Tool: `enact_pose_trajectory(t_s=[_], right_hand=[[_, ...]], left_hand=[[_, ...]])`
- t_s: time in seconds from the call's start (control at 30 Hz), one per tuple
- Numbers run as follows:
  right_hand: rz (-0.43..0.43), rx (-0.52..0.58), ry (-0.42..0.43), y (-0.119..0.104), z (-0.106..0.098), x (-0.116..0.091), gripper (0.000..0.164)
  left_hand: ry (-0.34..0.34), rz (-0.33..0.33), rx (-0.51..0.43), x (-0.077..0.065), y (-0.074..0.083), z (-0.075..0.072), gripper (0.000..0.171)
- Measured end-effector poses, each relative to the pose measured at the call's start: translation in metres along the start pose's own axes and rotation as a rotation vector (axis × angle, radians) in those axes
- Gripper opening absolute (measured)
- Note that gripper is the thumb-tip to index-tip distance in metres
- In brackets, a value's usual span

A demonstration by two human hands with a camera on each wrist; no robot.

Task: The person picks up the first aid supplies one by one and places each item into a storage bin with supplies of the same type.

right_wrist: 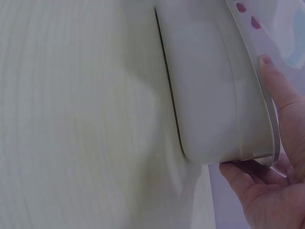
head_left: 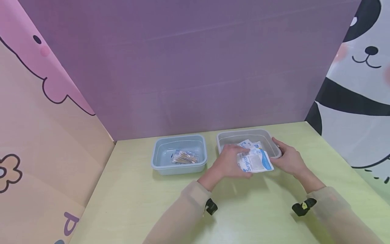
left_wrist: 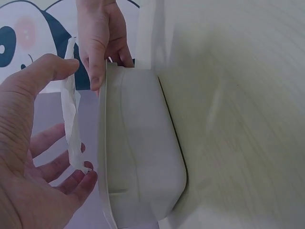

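Observation:
My left hand (head_left: 230, 162) holds flat white-and-blue packets lettered "Surgical" (head_left: 254, 161) over the front of a grey plastic bin (head_left: 226, 136). They overlap one another, and what is inside them is hidden. In the left wrist view the thumb is at one edge of the white packet (left_wrist: 70, 109) and the fingertips at the other, beside the bin's rim. My right hand (head_left: 289, 159) grips the bin at its right end. Seen from the right wrist, its thumb (right_wrist: 279, 86) lies along the rim while the other fingers reach round the end wall.
Left of the grey bin stands a light blue bin (head_left: 179, 170) with a clear bag of cotton swabs (head_left: 185, 157) in it. Both bins are near the back of the pale yellow table (head_left: 128, 203). A purple panel (head_left: 195, 67) rises behind, with printed panels at both sides.

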State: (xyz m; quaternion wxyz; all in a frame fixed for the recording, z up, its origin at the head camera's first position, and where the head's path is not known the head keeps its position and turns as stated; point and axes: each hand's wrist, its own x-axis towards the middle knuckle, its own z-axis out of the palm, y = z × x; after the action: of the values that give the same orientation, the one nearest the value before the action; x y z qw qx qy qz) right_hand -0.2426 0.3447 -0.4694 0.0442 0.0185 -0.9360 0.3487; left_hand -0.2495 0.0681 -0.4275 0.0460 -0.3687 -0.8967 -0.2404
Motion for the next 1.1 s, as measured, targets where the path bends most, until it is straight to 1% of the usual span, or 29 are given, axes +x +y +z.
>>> enact_pose_trajectory(t_s=[0.13, 0.23, 0.33, 0.53, 0.77, 0.83, 0.9, 1.03, 1.1], right_hand=[[-0.025, -0.002, 0.020, 0.001, -0.001, 0.000, 0.093], [-0.043, 0.000, 0.038, 0.001, 0.000, 0.000, 0.092], [-0.038, 0.013, 0.034, 0.001, -0.001, 0.000, 0.093], [-0.032, 0.012, 0.028, -0.001, -0.001, -0.001, 0.097], [-0.031, 0.006, 0.025, -0.002, 0.001, -0.004, 0.106], [-0.022, 0.004, 0.022, -0.002, 0.001, -0.004, 0.108], [-0.013, 0.007, 0.020, -0.001, 0.002, -0.003, 0.110], [0.000, 0.013, 0.009, -0.002, 0.002, -0.003, 0.112], [0.003, 0.014, 0.002, -0.002, 0.001, -0.002, 0.113]], left_hand=[[0.004, -0.026, 0.002, 0.002, -0.003, 0.002, 0.083], [0.003, -0.057, -0.016, 0.002, -0.003, 0.003, 0.083], [0.010, -0.083, -0.034, 0.004, -0.004, 0.004, 0.083], [0.047, -0.127, -0.042, 0.009, -0.008, 0.006, 0.083], [0.089, -0.155, -0.076, 0.016, -0.013, 0.007, 0.081], [0.100, -0.156, -0.085, 0.018, -0.014, 0.007, 0.080], [0.114, -0.143, -0.085, 0.019, -0.016, 0.007, 0.079], [0.133, -0.111, -0.061, 0.024, -0.020, 0.005, 0.077], [0.132, -0.112, -0.050, 0.026, -0.022, 0.004, 0.077]])
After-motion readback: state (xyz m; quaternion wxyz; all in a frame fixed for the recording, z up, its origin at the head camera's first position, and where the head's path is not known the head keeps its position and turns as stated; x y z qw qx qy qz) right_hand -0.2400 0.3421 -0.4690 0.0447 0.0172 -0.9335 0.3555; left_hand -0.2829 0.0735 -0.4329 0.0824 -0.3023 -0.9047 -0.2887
